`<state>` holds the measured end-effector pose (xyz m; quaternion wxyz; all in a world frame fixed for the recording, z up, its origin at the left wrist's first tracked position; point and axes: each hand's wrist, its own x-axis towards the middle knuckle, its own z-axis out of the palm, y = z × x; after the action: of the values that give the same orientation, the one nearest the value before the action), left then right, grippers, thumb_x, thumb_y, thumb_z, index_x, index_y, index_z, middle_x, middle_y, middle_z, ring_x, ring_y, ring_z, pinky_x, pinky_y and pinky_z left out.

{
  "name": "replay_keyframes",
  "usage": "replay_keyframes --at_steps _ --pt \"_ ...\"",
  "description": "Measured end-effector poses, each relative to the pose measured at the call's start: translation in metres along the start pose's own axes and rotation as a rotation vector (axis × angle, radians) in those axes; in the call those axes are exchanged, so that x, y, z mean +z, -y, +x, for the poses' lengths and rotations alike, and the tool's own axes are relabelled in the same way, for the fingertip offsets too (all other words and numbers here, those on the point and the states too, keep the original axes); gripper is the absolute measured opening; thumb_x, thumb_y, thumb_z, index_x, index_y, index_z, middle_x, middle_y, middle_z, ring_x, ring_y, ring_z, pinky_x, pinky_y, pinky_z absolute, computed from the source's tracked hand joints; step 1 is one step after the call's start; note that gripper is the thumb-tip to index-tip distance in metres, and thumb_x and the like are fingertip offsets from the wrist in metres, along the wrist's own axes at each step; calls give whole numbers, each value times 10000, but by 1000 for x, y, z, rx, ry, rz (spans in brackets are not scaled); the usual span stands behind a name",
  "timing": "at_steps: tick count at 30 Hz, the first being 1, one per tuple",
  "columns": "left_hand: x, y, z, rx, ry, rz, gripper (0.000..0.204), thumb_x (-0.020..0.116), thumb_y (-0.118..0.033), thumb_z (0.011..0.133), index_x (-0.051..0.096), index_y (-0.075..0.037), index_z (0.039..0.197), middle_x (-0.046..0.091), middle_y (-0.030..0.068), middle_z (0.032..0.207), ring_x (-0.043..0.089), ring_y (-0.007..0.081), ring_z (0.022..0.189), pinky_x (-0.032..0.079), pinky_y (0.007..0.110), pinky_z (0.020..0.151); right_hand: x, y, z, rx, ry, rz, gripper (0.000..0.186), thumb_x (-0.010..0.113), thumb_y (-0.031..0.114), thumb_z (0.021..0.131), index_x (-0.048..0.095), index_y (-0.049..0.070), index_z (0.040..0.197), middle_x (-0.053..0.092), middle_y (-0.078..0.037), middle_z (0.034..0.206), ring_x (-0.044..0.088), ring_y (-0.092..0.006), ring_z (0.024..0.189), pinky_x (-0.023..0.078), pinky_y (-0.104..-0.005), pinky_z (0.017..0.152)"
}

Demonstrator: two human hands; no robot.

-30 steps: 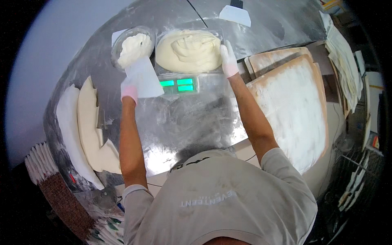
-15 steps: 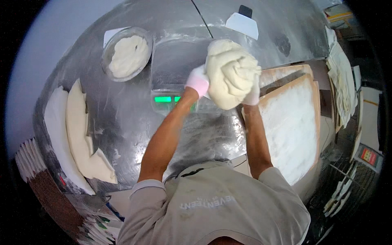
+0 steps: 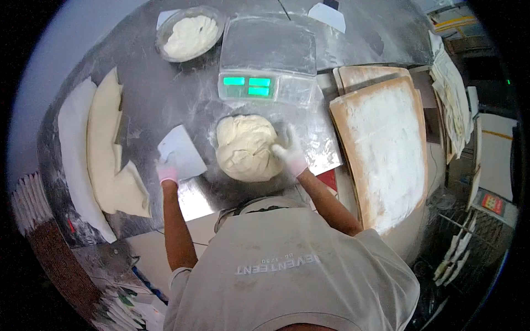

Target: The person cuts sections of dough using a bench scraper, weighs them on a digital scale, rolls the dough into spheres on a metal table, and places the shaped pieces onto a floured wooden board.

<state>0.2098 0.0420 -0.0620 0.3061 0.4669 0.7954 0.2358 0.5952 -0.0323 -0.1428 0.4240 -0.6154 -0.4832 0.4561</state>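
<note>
A big rounded lump of pale dough (image 3: 248, 149) rests on the metal table in front of me. My right hand (image 3: 291, 152), in a white glove with a pink cuff, lies against the dough's right side with its fingers apart. Left of the dough, my left hand (image 3: 167, 167), gloved the same way, is closed on the near left edge of a flat white dough scraper (image 3: 183, 152). The scraper is tilted beside the dough, apart from it. Just beyond the dough stands a scale (image 3: 269, 51) with lit green displays and a bare dark platform.
A bowl of pale dough (image 3: 190, 34) stands at the far left. Along the left edge lies a long cut dough sheet (image 3: 107, 149) beside a white cloth-like strip (image 3: 83, 154). Floured wooden boards (image 3: 386, 149) are stacked at the right. Another white scraper (image 3: 328, 17) lies at the back.
The dough, held up by both hands over the scale before, now sits on the table nearer me. My left hand has left it and taken a white scraper; my right hand still touches it.
</note>
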Motion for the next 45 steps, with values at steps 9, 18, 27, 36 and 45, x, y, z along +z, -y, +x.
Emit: replay_keyframes --at_steps 9,18,27,36,45 --pt "61 37 -49 362 -121 144 570 624 -277 808 487 38 1264 500 271 1281 460 387 1212 338 449 1037 -14 22 46 -33 275 -154 761 575 247 867 201 -99 1432 289 -271 1472 297 -342 1375 251 -375 1126" --pt "143 -98 -54 492 469 -4 408 604 -165 801 564 -57 1192 573 203 1200 537 340 1115 421 404 954 31 52 112 -198 735 -58 745 713 359 790 408 -39 1340 500 -211 1319 460 -319 1243 363 -383 1035" --pt "152 -1 -212 1152 335 321 461 656 -247 731 594 -82 1157 559 115 1209 488 305 1174 359 457 1008 -22 10 -103 -633 383 -928 590 744 311 648 578 83 1166 556 -182 1204 469 -370 1204 368 -493 987" --pt "39 -124 -117 463 623 -535 385 577 -60 776 604 -25 1159 632 148 1130 585 228 1104 461 327 936 10 147 -47 -151 105 -289 473 655 243 799 557 -7 1188 585 -213 1192 566 -362 1075 462 -404 906" --pt "100 -15 -97 855 104 372 593 570 -287 799 472 -54 1336 429 204 1373 333 374 1316 207 487 1114 125 37 -20 -572 85 -876 616 547 188 775 429 -3 1350 397 -227 1401 372 -389 1300 321 -436 1062"
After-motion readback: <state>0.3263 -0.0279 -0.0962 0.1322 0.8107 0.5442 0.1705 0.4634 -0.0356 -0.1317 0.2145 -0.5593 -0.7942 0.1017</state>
